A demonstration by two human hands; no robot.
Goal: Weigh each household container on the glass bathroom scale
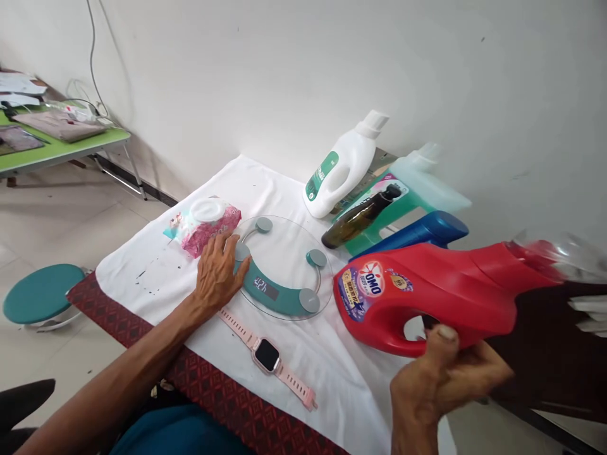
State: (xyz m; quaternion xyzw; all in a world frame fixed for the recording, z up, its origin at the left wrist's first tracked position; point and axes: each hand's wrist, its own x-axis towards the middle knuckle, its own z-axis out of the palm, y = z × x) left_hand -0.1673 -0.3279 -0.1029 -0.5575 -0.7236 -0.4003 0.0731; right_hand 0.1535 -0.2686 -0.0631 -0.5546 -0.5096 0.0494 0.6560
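Head view: two bare hands over a desk with a white cloth on it, and both hands are busy.
Left hand: palm down, fingers loosely spread, this hand is on the near-left edge of the round glass scale, gripping nothing.
Right hand: what a grip, the hand is closed around the handle of the red OMO bottle, thumb showing by the handle opening.
Red OMO bottle: tilted well over above the right hand, its base towards the scale, its clear cap out to the right.
Scale: right under the left hand's fingers, display lit, though the digits are hard to read.
Wipes packet: just beyond the left hand's fingers, pink and white.
Watch: nearer the person than the left hand and off to its right, pink strap laid out, dark screen up.
Bottles: beyond the right hand and to its left, a white one, a green one, a dark one and a blue one.
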